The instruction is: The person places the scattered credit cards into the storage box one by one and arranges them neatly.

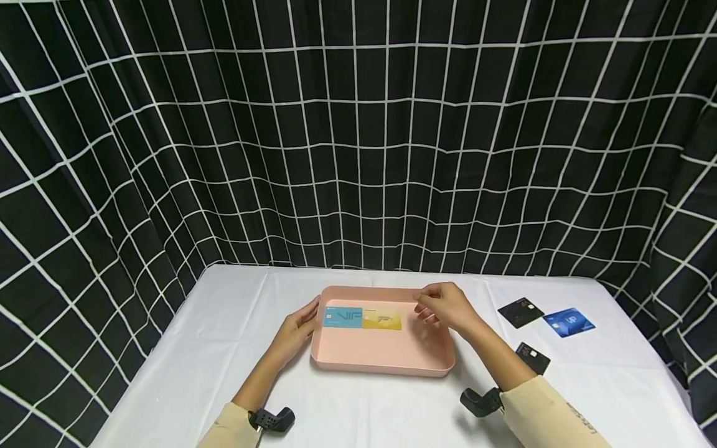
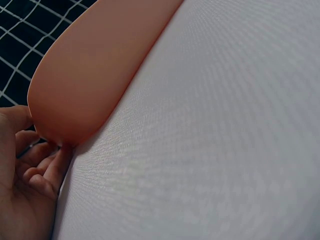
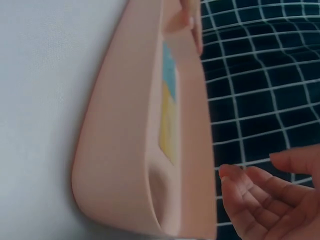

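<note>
A pink tray (image 1: 381,351) lies on the white-covered table. Two cards rest side by side inside it, a light blue VIP card (image 1: 343,317) on the left and a yellow card (image 1: 382,319) touching its right edge. My left hand (image 1: 294,333) holds the tray by its left side; in the left wrist view its fingers (image 2: 50,172) curl against the outer wall near a corner. Over the tray's back right part hovers my right hand (image 1: 446,305), fingers loosely bent, thumb apart from them in the right wrist view, nothing held.
Right of the tray lie a black card (image 1: 521,312), a blue card (image 1: 569,322) beside it, and a second black card (image 1: 532,358) partly behind the right forearm. Black curtains (image 1: 358,155) with a white grid hang around the table's back and sides.
</note>
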The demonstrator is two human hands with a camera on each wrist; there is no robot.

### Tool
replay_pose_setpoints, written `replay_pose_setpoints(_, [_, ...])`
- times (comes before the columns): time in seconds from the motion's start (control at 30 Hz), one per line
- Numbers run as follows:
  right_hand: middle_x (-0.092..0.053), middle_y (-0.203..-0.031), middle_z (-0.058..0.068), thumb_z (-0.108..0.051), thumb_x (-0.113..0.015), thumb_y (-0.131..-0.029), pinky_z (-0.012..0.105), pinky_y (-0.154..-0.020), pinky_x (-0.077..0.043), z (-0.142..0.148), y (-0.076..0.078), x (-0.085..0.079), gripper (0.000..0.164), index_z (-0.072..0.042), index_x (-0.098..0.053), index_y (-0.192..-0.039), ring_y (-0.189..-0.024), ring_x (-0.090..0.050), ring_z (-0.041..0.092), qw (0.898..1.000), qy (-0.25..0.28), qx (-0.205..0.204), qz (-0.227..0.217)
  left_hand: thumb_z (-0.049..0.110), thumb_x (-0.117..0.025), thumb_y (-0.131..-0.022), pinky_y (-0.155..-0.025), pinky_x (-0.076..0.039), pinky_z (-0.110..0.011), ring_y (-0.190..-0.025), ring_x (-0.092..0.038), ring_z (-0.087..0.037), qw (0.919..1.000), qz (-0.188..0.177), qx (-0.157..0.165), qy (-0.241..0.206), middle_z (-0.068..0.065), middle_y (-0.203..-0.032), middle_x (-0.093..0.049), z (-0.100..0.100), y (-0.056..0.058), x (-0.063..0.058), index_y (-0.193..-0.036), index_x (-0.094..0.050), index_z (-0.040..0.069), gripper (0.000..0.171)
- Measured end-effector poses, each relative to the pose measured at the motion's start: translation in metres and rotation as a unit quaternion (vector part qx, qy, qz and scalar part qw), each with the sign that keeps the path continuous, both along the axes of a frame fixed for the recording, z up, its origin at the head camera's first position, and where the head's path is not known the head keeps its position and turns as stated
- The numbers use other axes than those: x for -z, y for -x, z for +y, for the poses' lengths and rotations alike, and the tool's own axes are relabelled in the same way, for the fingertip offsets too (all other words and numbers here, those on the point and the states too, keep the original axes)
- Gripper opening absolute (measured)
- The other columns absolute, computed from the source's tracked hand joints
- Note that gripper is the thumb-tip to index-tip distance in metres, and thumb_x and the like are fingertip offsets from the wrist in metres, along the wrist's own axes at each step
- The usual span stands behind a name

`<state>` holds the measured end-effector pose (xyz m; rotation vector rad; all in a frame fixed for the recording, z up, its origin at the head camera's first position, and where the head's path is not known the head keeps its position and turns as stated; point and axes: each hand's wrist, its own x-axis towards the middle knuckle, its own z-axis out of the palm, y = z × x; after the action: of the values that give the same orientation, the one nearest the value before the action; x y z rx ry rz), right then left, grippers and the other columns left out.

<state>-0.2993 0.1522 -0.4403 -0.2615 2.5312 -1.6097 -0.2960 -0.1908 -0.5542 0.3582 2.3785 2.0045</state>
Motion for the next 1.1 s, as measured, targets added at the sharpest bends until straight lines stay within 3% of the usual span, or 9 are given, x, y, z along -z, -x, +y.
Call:
replay_pose_setpoints(0.37, [-0.074, -0.096, 0.023, -0.011, -0.060, -0.101, 0.036, -0.065, -0.065, 0.038, -0.024, -0.014, 0.029, 0.012, -0.067, -0.117, -0.081, -0.074, 0.032, 0.999, -0.018, -0.015, 0.045, 0.008, -0.055, -0.102, -0.110, -0.044, -0.027, -0.144, -0.042, -0.025, 1.0000, 0.001, -0.001, -0.005, -0.008, -0.159, -0.040, -0.001, 0.000, -0.001, -0.155, -0.040, 0.007, 0.056])
replay_pose_setpoints(0.7, [-0.075, -0.102, 0.021, -0.012, -0.064, -0.099, 0.033, -0.063, -0.063, 0.082, -0.046, -0.005, 0.030, 0.010, -0.066, -0.120, -0.081, -0.075, 0.026, 0.997, -0.048, 0.005, 0.053, 0.010, -0.056, -0.102, -0.110, -0.044, -0.026, -0.145, -0.040, -0.024, 0.9997, -0.006, 0.009, -0.023, -0.008, -0.159, -0.039, -0.002, -0.002, 0.001, -0.155, -0.039, 0.006, 0.056])
replay_pose_setpoints(1.1, [-0.075, -0.103, 0.021, -0.016, -0.067, -0.098, 0.030, -0.059, -0.060, 0.136, -0.060, 0.005, 0.036, 0.010, -0.064, -0.123, -0.079, -0.074, 0.019, 0.995, -0.082, 0.039, 0.049, 0.011, -0.052, -0.105, -0.109, -0.044, -0.023, -0.146, -0.038, -0.025, 0.9998, -0.006, 0.012, -0.015, -0.009, -0.161, -0.036, 0.001, -0.004, 0.001, -0.157, -0.036, 0.006, 0.054])
